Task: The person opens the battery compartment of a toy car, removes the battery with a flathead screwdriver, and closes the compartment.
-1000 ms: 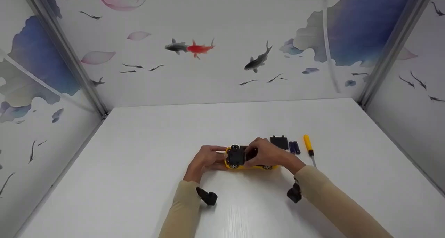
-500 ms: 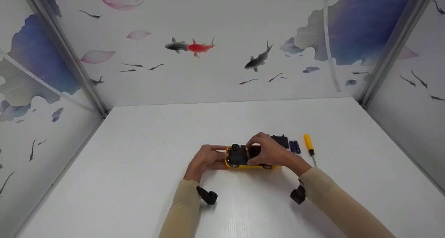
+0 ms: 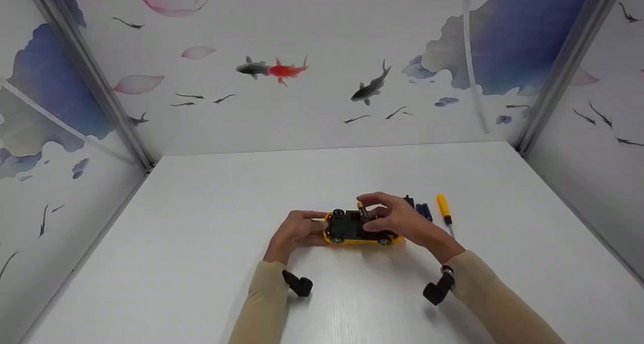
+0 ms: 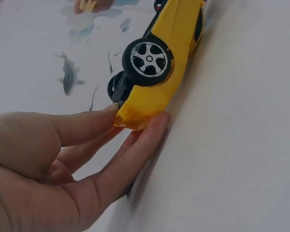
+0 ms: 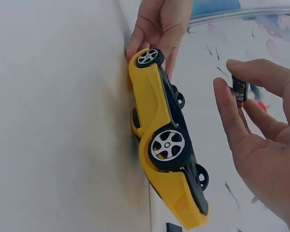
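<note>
A yellow toy car (image 3: 347, 227) lies upside down on the white table, its black underside and wheels facing up. My left hand (image 3: 298, 232) grips one end of it, thumb on the underside edge and fingers against the yellow body, as the left wrist view shows. Just above the underside, my right hand (image 3: 400, 222) pinches a small dark battery (image 5: 239, 91) with a coppery end between thumb and fingers. In the right wrist view the battery is apart from the car. The right hand covers part of the underside in the head view.
Right of the car lie two dark blue batteries (image 3: 423, 211) and a black cover (image 3: 409, 201), partly hidden by the right hand. Farther right is a screwdriver (image 3: 444, 206) with a yellow handle. Printed wall panels (image 3: 322, 127) enclose the table at the back and sides.
My right hand has risen from the car's underside and moved slightly right, lifting the battery out and tilting it up. The left hand and the car have stayed put.
</note>
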Tool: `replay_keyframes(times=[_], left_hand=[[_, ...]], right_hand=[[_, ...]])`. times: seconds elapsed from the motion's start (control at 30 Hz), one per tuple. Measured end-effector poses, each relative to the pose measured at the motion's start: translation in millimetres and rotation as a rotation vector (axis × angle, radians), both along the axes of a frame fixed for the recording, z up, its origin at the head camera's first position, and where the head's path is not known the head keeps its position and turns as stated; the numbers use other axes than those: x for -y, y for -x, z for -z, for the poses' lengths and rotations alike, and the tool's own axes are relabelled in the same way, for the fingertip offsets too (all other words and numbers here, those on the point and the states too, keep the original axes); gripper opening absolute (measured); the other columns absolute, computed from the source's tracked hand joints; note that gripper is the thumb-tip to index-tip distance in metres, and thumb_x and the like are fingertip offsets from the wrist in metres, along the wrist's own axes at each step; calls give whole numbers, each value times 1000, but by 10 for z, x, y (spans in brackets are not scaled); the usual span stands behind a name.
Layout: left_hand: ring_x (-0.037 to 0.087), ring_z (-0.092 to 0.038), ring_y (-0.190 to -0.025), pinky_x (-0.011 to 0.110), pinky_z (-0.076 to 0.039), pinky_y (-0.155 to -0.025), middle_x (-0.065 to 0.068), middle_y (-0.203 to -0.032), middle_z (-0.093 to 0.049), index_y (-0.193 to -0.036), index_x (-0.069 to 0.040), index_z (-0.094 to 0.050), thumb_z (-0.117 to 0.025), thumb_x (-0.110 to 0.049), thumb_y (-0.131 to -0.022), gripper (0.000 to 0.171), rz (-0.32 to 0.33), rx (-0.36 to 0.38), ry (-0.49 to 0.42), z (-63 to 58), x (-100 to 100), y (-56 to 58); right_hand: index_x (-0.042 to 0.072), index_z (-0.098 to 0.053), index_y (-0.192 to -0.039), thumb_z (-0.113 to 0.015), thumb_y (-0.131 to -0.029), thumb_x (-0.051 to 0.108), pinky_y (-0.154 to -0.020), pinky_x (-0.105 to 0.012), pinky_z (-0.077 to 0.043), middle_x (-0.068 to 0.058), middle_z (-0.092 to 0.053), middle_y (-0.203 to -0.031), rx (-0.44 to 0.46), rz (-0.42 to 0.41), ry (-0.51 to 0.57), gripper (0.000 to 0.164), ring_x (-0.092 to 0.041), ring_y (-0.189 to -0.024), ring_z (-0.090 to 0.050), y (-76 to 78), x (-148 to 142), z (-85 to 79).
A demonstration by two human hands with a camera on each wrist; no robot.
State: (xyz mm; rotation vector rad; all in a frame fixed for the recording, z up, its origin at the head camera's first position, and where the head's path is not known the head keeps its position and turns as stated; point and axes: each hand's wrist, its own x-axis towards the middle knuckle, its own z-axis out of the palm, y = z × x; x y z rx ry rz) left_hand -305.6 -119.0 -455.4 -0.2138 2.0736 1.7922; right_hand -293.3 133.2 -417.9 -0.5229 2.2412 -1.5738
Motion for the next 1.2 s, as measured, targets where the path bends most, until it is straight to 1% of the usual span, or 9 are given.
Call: replay_keyframes(times=[0.1,0.23,0.33,0.53,0.63,0.77,0.83,1.07,1.2], left_hand=[[24,-67,-89,35,-57,-71,17,-111,-64,-123,-9,-59,-65,-6,-83,40,5,-2,0,6,2,1],[24,-67,-88,35,-57,-71,17,-110,-65,-123,-9,-59,-65,-6,-82,41,-2,8,7,9,2,-2],[24,-68,-88,35,-57,-71,16,-109,-65,-123,-9,-58,-66,-7,-82,42,-8,19,6,9,5,-3],[24,-68,-88,35,-57,-70,17,-109,-65,-123,-8,-58,-66,-8,-82,42,-14,25,-5,-3,12,2],[24,-67,-88,35,-57,-71,17,-108,-66,-122,-7,-59,-67,-7,-82,41,-16,24,-14,5,12,4],[24,-68,-87,35,-57,-70,16,-108,-66,-121,-9,-60,-66,-7,-82,40,-12,16,12,20,13,-5],[23,-68,-87,34,-57,-70,16,-109,-65,-122,-10,-60,-66,-8,-82,40,-6,8,27,28,11,-9],[26,-67,-91,38,-57,-72,18,-111,-64,-121,-6,-59,-66,-4,-81,41,-30,39,-77,24,-4,4],[26,-67,-90,37,-57,-71,17,-110,-64,-121,-7,-59,-67,-5,-80,42,-35,49,-69,5,-9,3]], right_hand=[[31,-50,-127,-75,-75,21,-93,-34,-49,4,-44,-137,71,31,63,59,-19,-121,-51,6,-25,56],[27,-48,-131,-73,-76,17,-96,-34,-47,2,-41,-141,144,52,121,61,-21,-125,-47,0,-52,72],[25,-47,-133,-74,-76,19,-98,-32,-45,1,-40,-142,173,59,136,63,-21,-126,-44,2,-84,85],[13,-46,-134,-69,-81,26,-95,-33,-47,-12,-38,-141,213,76,259,59,-28,-123,-47,27,-104,138],[11,-50,-130,-67,-82,26,-91,-32,-50,-17,-40,-138,242,142,303,54,-26,-116,-52,26,-94,135],[10,-52,-128,-67,-83,21,-88,-34,-51,-17,-44,-132,268,205,294,49,-24,-107,-57,-1,-103,111],[9,-51,-128,-66,-84,20,-89,-34,-51,-17,-44,-131,268,206,282,48,-23,-105,-57,-22,-118,90],[7,-47,-131,-66,-84,21,-91,-31,-50,-14,-50,-125,213,190,258,52,-25,-107,-57,-57,-231,-28],[7,-46,-132,-67,-83,22,-90,-29,-50,-8,-53,-121,202,188,253,56,-22,-107,-58,-31,-333,-96]])
